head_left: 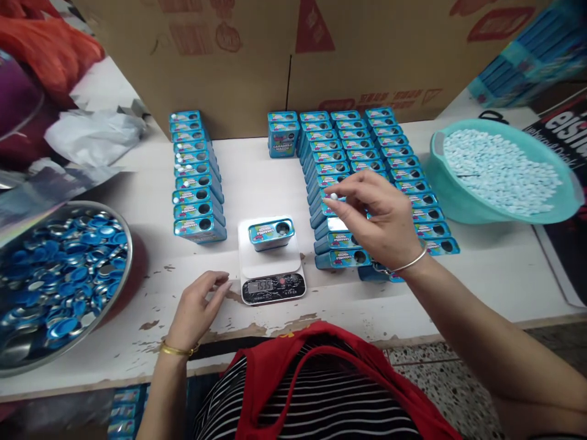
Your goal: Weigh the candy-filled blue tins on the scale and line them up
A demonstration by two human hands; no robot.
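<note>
My right hand [380, 214] pinches a small white candy [334, 197] between thumb and fingertip, above the rows of tins on the right. A digital scale [247, 263] lies in front of me, its display showing digits like 1535. Upright on its plate stands a blue candy tin [270, 232] with a round dark opening in the top. Beside the scale's left edge, my left hand [197, 305] rests near the table with loosely bent fingers, a gap between thumb and forefinger, and nothing in it.
More blue tins [199, 229] line up at left, some with white candies on top. Several rows of tins [360, 153] stand at right. A turquoise basin [486, 208] holds white candies; a metal bowl [131, 244] holds blue lids. A cardboard box [229, 79] stands behind.
</note>
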